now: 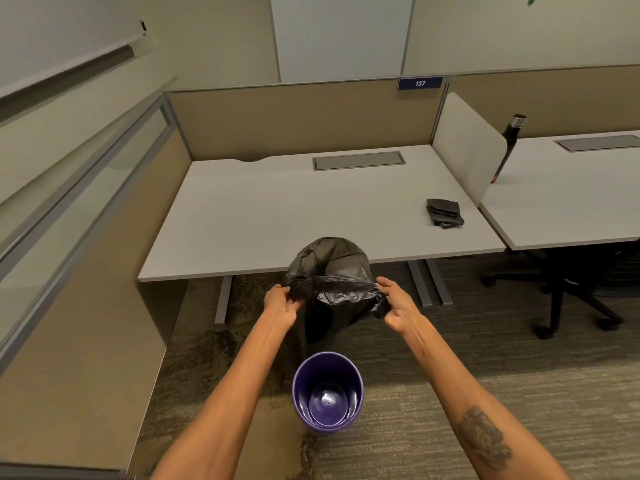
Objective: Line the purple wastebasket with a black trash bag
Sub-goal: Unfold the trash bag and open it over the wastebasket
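The purple wastebasket (327, 389) stands upright on the carpet between my forearms, with nothing inside it. Above and beyond it I hold a black trash bag (332, 271) in the air, puffed out with air at its top and hanging down below my hands. My left hand (280, 303) grips the bag's left edge. My right hand (398, 301) grips its right edge. The bag's mouth is stretched between the two hands. The bag's lower end hangs just above the wastebasket's far rim without touching it.
A white desk (277, 216) stands right behind the bag, with a folded stack of black bags (445, 213) at its right. A divider (467, 143), a dark bottle (509, 143) and a second desk lie to the right. An office chair (571, 289) stands on the carpet at right. A partition wall runs along the left.
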Available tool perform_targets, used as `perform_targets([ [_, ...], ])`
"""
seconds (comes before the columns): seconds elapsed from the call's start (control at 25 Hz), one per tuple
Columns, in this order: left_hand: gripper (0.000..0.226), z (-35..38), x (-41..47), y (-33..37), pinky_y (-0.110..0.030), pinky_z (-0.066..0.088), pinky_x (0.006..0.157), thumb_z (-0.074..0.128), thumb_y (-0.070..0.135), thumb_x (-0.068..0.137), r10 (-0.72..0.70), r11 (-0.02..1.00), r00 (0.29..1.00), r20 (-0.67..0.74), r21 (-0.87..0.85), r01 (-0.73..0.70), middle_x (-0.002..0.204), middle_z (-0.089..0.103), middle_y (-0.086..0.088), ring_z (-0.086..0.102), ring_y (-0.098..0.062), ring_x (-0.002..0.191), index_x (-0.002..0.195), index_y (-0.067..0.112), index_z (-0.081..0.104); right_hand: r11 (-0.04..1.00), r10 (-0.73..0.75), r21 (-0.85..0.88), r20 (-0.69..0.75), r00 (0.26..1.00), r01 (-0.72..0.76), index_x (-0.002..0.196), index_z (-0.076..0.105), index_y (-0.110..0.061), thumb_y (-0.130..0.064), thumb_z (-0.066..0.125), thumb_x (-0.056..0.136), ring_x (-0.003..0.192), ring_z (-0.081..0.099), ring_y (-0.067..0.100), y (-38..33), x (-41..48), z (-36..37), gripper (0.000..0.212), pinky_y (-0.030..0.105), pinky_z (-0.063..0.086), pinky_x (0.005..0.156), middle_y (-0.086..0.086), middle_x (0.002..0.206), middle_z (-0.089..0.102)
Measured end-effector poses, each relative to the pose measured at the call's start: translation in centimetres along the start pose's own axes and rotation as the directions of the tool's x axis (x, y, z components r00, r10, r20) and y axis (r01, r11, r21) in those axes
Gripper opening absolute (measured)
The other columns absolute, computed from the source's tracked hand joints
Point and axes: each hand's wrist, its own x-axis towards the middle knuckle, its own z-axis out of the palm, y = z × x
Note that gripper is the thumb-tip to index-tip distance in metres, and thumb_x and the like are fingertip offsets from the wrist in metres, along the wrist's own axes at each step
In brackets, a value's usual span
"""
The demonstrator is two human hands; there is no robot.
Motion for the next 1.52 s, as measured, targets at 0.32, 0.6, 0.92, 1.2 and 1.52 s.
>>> perform_targets([
  [0.32, 0.044, -2.7, 0.5, 0.4, -0.029, 0.051, 0.091, 0.037, 0.002, 0.1, 0.307, 0.537, 0.941, 0.142, 0.79, -0.295, 0.129, 0.067, -0.006, 0.062, -0.022, 0.113, 0.106, 0.015, 0.077, 0.548, -0.201, -0.809, 0.122, 0.972, 0.215, 0.089, 0.081, -0.018, -0.027, 0.066, 0.088, 0.083, 0.07, 0.016, -0.2, -0.6, -1.3, 0.018, 0.028, 0.052, 0.072, 0.002, 0.091, 0.078],
  [0.6, 0.025, -5.6, 0.7, 1.8, -0.036, 0.053, 0.093, 0.056, -0.001, 0.095, 0.24, -0.121, 0.701, 0.671, 0.738, -0.664, 0.117, 0.064, -0.003, 0.06, -0.021, 0.108, 0.094, 0.017, 0.072, 0.594, -0.46, -0.756, -0.041, 0.887, 0.273, 0.112, 0.075, -0.012, -0.004, 0.064, 0.093, 0.106, 0.067, 0.023, -0.4, 0.4, -2.4, 0.024, 0.042, 0.056, 0.097, 0.008, 0.116, 0.071],
  [0.92, 0.021, -8.0, 1.5, 1.9, -0.033, 0.056, 0.076, 0.052, 0.011, 0.099, 0.375, -0.433, 0.685, 0.625, 0.771, -0.466, 0.101, 0.071, -0.013, 0.066, -0.024, 0.089, 0.109, 0.004, 0.069, -0.416, -0.221, -0.882, 0.334, 0.916, 0.221, 0.113, 0.071, -0.002, 0.0, 0.052, 0.095, 0.108, 0.064, 0.031, 0.6, 0.0, -2.6, 0.026, 0.03, 0.046, 0.085, 0.015, 0.116, 0.069],
  [1.2, 0.039, -10.7, 2.2, 2.7, -0.033, 0.061, 0.078, 0.074, 0.016, 0.088, 0.26, -0.518, 0.658, 0.707, 0.677, -0.522, 0.127, 0.057, -0.003, 0.07, -0.025, 0.096, 0.124, 0.01, 0.059, -0.194, -0.428, -0.971, 0.21, 0.879, 0.138, 0.12, 0.049, -0.009, -0.005, 0.072, 0.085, 0.097, 0.059, 0.034, 2.1, -0.7, -2.4, 0.042, 0.043, 0.047, 0.082, 0.009, 0.125, 0.042],
  [1.52, 0.051, -12.5, 4.0, 2.5, -0.04, 0.048, 0.107, 0.068, 0.004, 0.087, -0.211, -0.648, 0.872, 0.441, 0.605, -0.463, 0.15, 0.047, -0.01, 0.054, -0.028, 0.129, 0.135, 0.014, 0.054, -0.263, -0.2, -0.964, 0.011, 0.98, -0.043, 0.134, 0.046, -0.008, -0.002, 0.056, 0.092, 0.125, 0.051, 0.042, 4.8, -1.1, -4.7, 0.043, 0.052, 0.043, 0.105, 0.015, 0.137, 0.041],
])
